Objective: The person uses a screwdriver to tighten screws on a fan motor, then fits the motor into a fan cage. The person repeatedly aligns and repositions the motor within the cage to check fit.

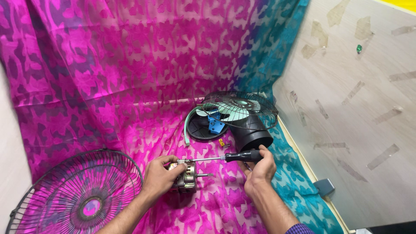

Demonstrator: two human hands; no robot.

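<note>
Near left corner of the pink cloth (130, 108): a wire fan guard (78, 195) lies flat. At mid-cloth I see the left hand (159, 177), fingers clamped around a small fan motor (186, 177), shaft pointing right. Right hand (260, 167), fingers wrapped tight on a black-handled screwdriver (225, 158), tip at the motor's top. Just beyond, small yellow bits (223, 142). Farther back, near the teal edge: a black motor housing (253, 132) with rear guard (242, 108), pale green blade (234, 107), blue bracket (215, 122).
</note>
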